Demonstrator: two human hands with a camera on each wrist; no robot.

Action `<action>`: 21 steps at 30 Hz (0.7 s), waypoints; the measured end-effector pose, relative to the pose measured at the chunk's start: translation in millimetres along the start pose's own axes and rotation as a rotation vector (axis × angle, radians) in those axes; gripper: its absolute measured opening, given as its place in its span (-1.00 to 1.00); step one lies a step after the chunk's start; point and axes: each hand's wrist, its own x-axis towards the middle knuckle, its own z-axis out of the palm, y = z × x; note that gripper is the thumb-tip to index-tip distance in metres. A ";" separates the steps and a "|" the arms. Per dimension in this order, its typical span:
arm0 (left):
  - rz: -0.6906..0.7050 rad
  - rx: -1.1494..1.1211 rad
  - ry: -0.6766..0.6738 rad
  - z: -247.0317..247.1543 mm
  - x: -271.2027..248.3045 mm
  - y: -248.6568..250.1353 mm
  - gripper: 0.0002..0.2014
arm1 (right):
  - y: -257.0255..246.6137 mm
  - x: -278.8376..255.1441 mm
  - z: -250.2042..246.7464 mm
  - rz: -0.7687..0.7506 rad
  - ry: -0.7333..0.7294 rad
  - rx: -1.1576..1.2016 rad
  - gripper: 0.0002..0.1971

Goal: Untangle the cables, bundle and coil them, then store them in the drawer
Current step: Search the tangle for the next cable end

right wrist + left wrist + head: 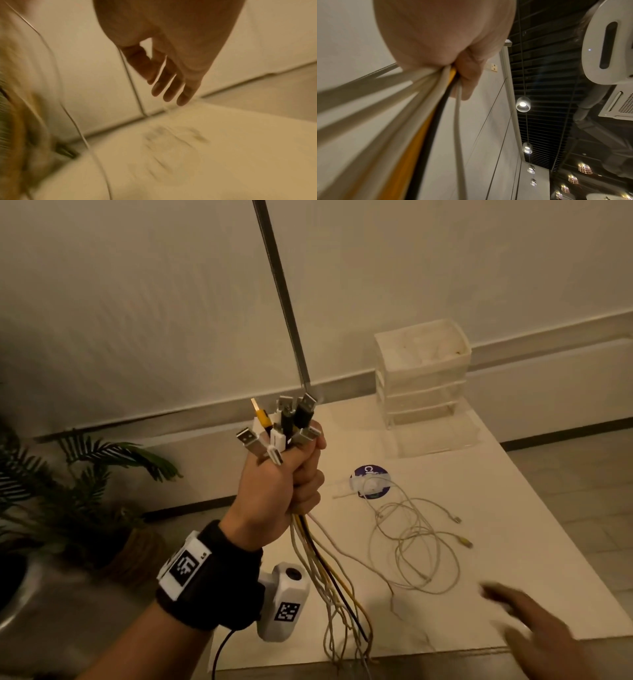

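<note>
While the left hand [277,494] grips a bundle of cables [329,570] upright, plugs on top and tails hanging to the table [534,573], the right hand [537,628], fingers spread and empty, hovers near right, nearer the loose white cable [416,546]; the drawers [423,378] stand far right.

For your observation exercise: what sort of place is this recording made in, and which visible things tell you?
Probably an office or commercial interior, not a home: a ceiling air-conditioning cassette, hanging pendant lamps, and a potted plant beside the white table.
</note>
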 end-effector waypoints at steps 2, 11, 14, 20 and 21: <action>0.007 -0.015 -0.025 6.6 -4.7 -7.6 -0.80 | -41.5 6.5 34.3 -0.041 -0.308 -0.001 -0.19; 0.060 -0.103 0.025 10.4 -24.0 -11.6 -0.81 | -83.3 24.7 151.6 0.070 -0.672 0.057 -0.50; 0.057 -0.157 0.092 10.1 -23.3 -15.7 -0.81 | -73.4 18.9 150.7 0.047 -0.537 -0.024 -0.45; 0.011 -0.115 0.176 19.3 -14.8 -34.1 -0.80 | -70.9 15.0 144.1 0.039 -0.643 -0.094 -0.66; -0.002 -0.122 0.196 18.5 -13.3 -36.8 -0.79 | -65.4 19.4 136.2 0.059 -0.718 -0.118 -0.76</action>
